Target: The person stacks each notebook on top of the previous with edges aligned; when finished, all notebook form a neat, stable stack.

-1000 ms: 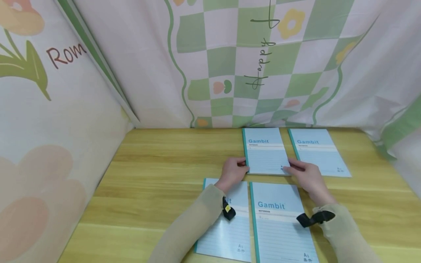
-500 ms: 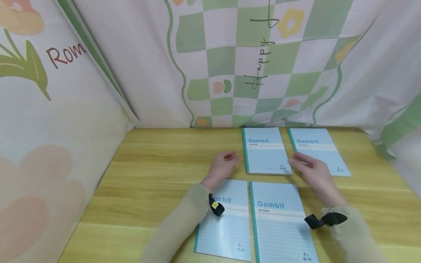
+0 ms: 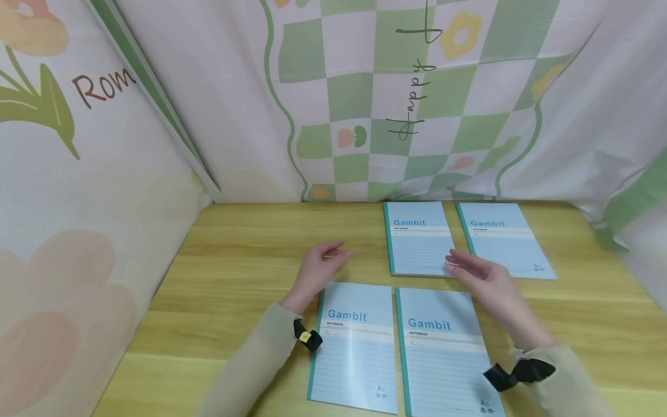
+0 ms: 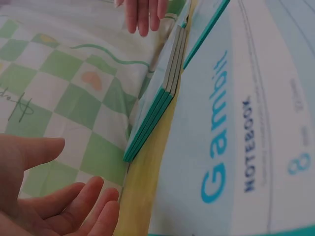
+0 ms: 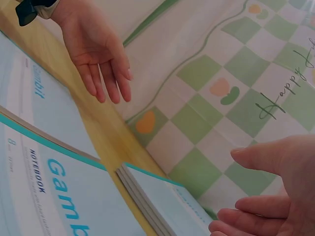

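Note:
Four-cornered light-blue Gambit notebooks with teal spines lie in two rows. My left hand (image 3: 318, 269) hovers above bare wood, left of the back-left notebook stack (image 3: 419, 240), holding nothing. My right hand (image 3: 484, 284) is over that stack's lower right corner and partly covers it; its fingers hold nothing, and contact cannot be told from the head view. In the left wrist view the stack (image 4: 157, 103) shows several layers, and my left fingers (image 4: 91, 196) are apart from it. The right wrist view shows my right thumb (image 5: 256, 160) and fingers spread.
Another notebook (image 3: 508, 237) lies at the back right. In front lie a left notebook (image 3: 354, 359) and a right notebook (image 3: 443, 359), with a narrow gap between them. A patterned curtain (image 3: 354, 98) hangs along the back edge of the wooden table (image 3: 234, 255).
Both hands have let go of the back-left notebook stack. My left hand has moved left, away from it; my right drew back slightly, then came over its corner. The notebooks stay in place.

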The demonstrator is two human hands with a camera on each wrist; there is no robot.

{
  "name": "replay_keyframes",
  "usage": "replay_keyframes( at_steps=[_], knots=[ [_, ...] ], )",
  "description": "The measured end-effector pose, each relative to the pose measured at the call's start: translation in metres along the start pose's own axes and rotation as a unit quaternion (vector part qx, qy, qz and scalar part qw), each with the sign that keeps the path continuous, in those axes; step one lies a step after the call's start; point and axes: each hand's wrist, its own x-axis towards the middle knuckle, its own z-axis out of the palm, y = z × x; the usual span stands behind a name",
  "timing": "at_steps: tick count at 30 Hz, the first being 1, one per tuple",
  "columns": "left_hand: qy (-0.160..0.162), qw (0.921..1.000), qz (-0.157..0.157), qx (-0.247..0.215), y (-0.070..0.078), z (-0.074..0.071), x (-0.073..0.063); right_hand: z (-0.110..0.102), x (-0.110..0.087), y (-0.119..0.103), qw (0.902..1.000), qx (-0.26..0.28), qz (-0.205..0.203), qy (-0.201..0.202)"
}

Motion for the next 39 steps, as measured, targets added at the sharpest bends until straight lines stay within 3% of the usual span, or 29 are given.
replay_keyframes(
  at_steps=[9, 14, 23, 32, 39],
  knots=[
    [0.016, 0.9996, -0.004, 0.023, -0.017, -0.020, -0.024, 0.019, -0.009, -0.005, 0.9998, 0.002, -0.010, -0.018],
    [0.020, 0.9992, -0.018, 0.031, -0.027, -0.028, -0.035, 0.031, -0.013, -0.005, 0.9986, -0.003, -0.046, -0.028],
    [-0.007, 0.9992, -0.027, 0.029, -0.034, -0.036, -0.056, 0.050, -0.025, -0.006, 0.9946, 0.062, -0.045, -0.070],
    [-0.038, 0.9982, -0.036, 0.031, -0.038, -0.038, -0.076, 0.066, -0.034, -0.011, 0.9909, 0.084, -0.005, -0.105],
    [-0.042, 0.9979, -0.042, 0.027, -0.039, -0.038, -0.087, 0.074, -0.038, -0.011, 0.9827, 0.099, -0.026, -0.154]
  ],
)
